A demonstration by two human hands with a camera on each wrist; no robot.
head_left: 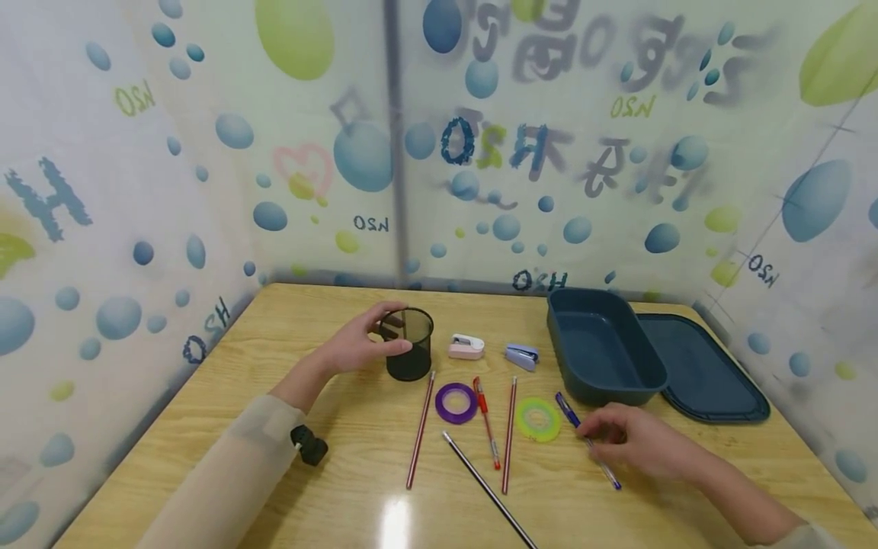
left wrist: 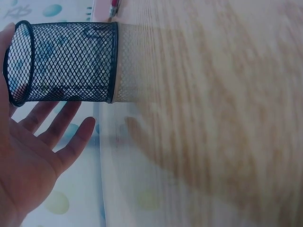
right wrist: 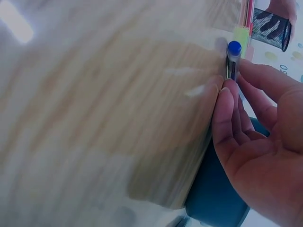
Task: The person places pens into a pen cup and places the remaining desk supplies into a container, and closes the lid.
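Upright on the wooden table stands a black mesh pen holder point(head_left: 409, 364). My left hand point(head_left: 360, 341) holds it near the rim, thumb at the front and fingers around the far side. In the left wrist view the pen holder point(left wrist: 73, 61) has nothing in it. At the right, my right hand point(head_left: 648, 441) pinches a blue pen point(head_left: 568, 410) at its middle, the pen lying slantwise close to the tabletop. In the right wrist view the pen's blue end point(right wrist: 234, 48) pokes out between thumb and fingers.
Between the hands lie two red pencils point(head_left: 421, 438), a red pen point(head_left: 485, 415), a dark pencil point(head_left: 483, 482), a purple tape roll point(head_left: 439, 412) and a yellow-green one point(head_left: 525, 424). Behind are pink point(head_left: 466, 351) and lavender point(head_left: 521, 358) staplers, a blue bin point(head_left: 572, 366) and its lid point(head_left: 720, 370).
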